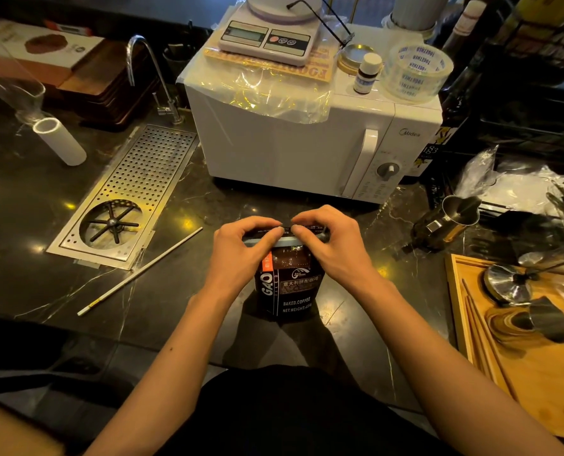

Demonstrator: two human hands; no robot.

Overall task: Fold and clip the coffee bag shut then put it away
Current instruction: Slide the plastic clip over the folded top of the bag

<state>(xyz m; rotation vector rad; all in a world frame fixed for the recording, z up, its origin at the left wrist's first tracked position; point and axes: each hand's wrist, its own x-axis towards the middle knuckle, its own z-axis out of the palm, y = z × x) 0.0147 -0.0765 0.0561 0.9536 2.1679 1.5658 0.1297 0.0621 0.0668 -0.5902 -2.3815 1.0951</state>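
A dark marbled surface (37, 205) fills the view, carrying everything from large to small. At the back stands a white microwave (310, 143), its top draped in clear plastic and holding a kitchen scale (269, 37), a roll of clear tape (417, 72) and a small white-capped bottle (367, 74). To the left a perforated steel drain tray (142, 179) is set into the surface, with a curved tap (152, 77) behind it and a white tube (60, 141) lying near its far corner. A wooden tray (537, 383) sits at the right edge, and a steel milk jug (451, 220) lies tilted just beyond it. A thin white stick (139, 269) lies slanted between the drain tray and the centre. In the middle, just in front of the microwave, a dark coffee bag (287, 291) stands upright on the surface, printed side facing the person. The left hand (244, 248) and right hand (333, 245) both close around the bag's folded top, fingertips nearly meeting over it, thumbs pressed against a grey clip bar (285, 241) that runs across the fold.
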